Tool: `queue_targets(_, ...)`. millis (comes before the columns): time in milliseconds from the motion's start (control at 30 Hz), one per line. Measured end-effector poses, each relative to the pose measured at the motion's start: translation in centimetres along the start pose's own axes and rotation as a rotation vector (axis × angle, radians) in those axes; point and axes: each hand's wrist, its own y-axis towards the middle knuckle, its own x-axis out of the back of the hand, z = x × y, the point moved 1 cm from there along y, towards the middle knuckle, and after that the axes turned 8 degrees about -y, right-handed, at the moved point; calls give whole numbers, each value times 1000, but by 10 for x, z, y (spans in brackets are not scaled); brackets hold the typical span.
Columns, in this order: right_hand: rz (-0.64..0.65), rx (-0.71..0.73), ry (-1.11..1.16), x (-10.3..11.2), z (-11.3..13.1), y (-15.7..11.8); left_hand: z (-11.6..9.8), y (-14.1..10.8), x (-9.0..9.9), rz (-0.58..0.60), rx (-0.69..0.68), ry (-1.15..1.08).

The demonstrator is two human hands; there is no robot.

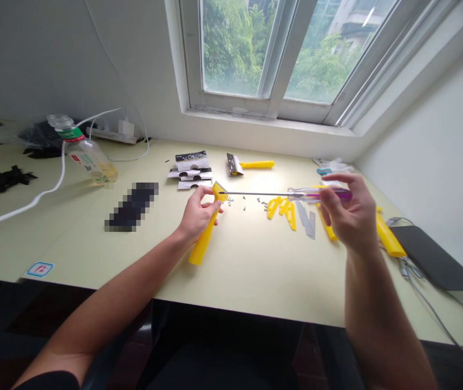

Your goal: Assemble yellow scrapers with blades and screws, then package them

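Observation:
My left hand is closed round the upper part of a yellow scraper, its handle slanting down toward the table's front edge. In my right hand is a screwdriver with a clear and purple handle, held level. Its tip meets the scraper's head, where a grey blade edge shows. Several small screws lie on the table just beyond. Right of them are loose yellow plastic pieces and grey blades. More yellow handles lie beside and partly behind my right hand.
Folded cardboard sleeves are stacked near the window, beside a scraper in a sleeve. Toward the left stand a drink bottle and a white cable. A black flat pad and cables lie at the right.

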Motion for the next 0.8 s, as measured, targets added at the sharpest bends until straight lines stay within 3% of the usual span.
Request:
queue_targets(67,-24,-15,-36,0,0,1,0,0,0,-6,-2,1)
queue_targets(167,111,9,35,-2,1,1,2,1,0,-16,-3,-6)
queue_targets(300,-12,-17,-81,-1,1,1,5,1,0,-24,0,-10)
queue_targets(433,114,11,26,-3,0,0,5,2,1,-38,3,0)
queue_targets(533,32,-24,-42,-3,-3,0,4,3,1,-37,0,0)
queue_targets(667,136,-9,59,-5,-7,2,3,3,1,-53,-2,3)
queue_targets(800,69,-51,15,-5,-10,3,2,2,-1,-48,-8,-4)
